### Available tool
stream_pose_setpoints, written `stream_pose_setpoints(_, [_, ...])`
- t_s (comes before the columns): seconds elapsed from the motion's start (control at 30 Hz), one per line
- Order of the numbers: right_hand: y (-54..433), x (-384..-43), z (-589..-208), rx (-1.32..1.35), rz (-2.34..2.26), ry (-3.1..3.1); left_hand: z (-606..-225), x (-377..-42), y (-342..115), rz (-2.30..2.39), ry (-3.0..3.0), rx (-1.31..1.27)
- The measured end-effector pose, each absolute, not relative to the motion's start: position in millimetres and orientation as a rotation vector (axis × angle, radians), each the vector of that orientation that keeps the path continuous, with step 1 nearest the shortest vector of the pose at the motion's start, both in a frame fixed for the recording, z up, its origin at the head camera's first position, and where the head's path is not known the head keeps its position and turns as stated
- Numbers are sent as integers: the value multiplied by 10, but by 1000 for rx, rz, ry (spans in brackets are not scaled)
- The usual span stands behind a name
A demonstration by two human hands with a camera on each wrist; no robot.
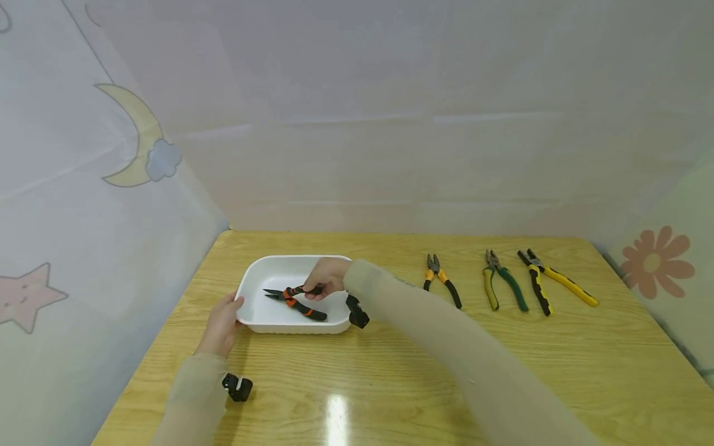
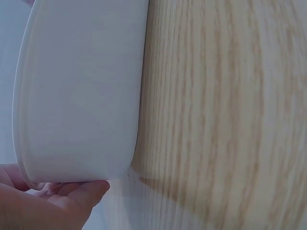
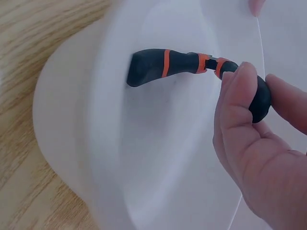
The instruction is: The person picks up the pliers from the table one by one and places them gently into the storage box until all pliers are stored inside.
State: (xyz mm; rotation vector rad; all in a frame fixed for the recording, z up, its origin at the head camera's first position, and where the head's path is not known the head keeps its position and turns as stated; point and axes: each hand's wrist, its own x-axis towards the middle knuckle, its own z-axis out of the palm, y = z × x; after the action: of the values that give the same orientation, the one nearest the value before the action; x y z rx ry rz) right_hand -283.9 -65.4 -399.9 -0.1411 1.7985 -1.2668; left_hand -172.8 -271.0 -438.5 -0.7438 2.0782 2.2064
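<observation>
A pair of needle-nose pliers (image 1: 291, 301) with black and orange handles is inside the white tray (image 1: 262, 318), jaws pointing left. My right hand (image 1: 329, 277) pinches one handle between thumb and fingers; the other handle (image 3: 148, 67) slants down over the tray floor in the right wrist view. At the tray's left end my left hand (image 1: 222, 322) grips the wall, its thumb at the rim and its fingers (image 2: 88, 194) against the outside. The jaws are out of sight in the right wrist view.
Three more pairs of pliers lie to the right on the wooden table (image 1: 357, 371): orange-and-black pliers (image 1: 440, 279), green-and-yellow pliers (image 1: 504, 282) and yellow-and-black pliers (image 1: 538, 291). A printed cloth wall (image 1: 390, 155) stands behind and beside the table.
</observation>
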Motion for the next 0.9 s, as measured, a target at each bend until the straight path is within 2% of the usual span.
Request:
stream_pose_setpoints(0.33, [-663, -2808, -4019, -57, -1122, 1904, -4386, -1732, -2716, 2199, 2073, -738])
stream_pose_setpoints(0.73, [-680, -2734, -4042, -106, -780, 2290, -4381, -1738, -2711, 2196, 2062, -743])
stream_pose_setpoints(0.9, [-628, -2792, -4067, -114, -820, 2272, -4384, -1741, -2709, 2193, 2060, -743])
